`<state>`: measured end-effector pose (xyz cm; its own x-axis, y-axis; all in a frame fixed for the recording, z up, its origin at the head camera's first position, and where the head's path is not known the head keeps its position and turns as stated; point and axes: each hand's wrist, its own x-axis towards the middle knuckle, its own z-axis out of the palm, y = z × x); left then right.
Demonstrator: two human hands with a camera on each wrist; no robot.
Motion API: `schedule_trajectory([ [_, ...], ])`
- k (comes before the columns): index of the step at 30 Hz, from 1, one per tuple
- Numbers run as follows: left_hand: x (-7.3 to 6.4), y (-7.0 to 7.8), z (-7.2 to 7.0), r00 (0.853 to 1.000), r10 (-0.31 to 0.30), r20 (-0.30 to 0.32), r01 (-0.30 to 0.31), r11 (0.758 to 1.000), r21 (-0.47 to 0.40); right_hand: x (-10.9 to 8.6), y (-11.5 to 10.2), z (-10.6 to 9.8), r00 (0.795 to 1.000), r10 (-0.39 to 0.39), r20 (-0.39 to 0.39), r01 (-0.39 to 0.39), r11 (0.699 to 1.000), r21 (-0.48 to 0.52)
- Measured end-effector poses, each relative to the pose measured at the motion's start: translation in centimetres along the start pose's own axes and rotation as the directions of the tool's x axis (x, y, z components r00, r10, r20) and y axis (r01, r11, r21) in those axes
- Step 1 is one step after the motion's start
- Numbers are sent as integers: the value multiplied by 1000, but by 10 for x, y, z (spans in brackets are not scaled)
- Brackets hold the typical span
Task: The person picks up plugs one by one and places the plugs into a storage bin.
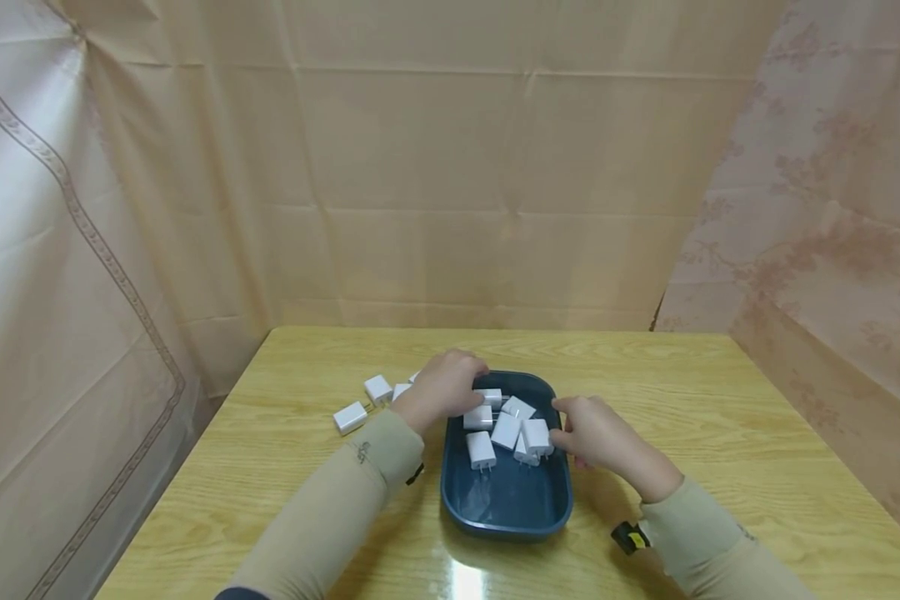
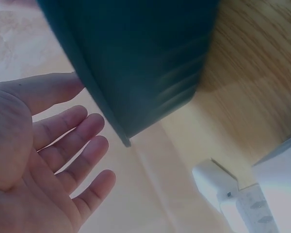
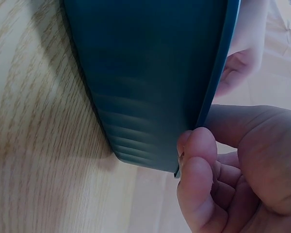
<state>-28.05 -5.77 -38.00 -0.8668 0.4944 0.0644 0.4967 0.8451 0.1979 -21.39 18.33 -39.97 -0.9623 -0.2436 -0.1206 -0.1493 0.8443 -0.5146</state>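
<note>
A dark blue plastic bin (image 1: 506, 530) stands on the table with several white charger plugs (image 1: 482, 450) lying loosely inside. At its left rim is my left hand (image 1: 446, 387). In the left wrist view the fingers of that hand (image 2: 46, 170) are spread and relaxed beside the bin's outer wall (image 2: 145, 63), and the thumb's tip goes behind the rim. My right hand (image 1: 596, 432) pinches the right rim. The right wrist view has its fingers curled against the outside of the bin (image 3: 136, 87), the thumb passing over the rim.
Left of the bin, several more white charger plugs (image 1: 351, 417) lie on the wooden table (image 1: 270, 500), some partly hidden behind my left hand. A beige cloth (image 1: 450, 208) hangs behind the table, with patterned cloths at both sides.
</note>
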Motion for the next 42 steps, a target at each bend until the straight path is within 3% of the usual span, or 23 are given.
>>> schedule_trajectory([
  [9,-9,-6,-6,1000,-3,-31,2,999,-38,-1,-1,0,1000,-1,-2,1,1000,6],
  [25,-40,-21,-22,996,-23,-88,16,997,-74,-1,-1,1,1000,-18,-8,18,1000,1],
  [32,-52,-37,-24,992,2,-128,-11,997,-75,0,0,1,1000,-19,-14,19,1000,-8],
  [42,-68,-61,-28,989,-48,-142,35,995,-92,-1,1,1,999,-40,-18,39,999,-11],
])
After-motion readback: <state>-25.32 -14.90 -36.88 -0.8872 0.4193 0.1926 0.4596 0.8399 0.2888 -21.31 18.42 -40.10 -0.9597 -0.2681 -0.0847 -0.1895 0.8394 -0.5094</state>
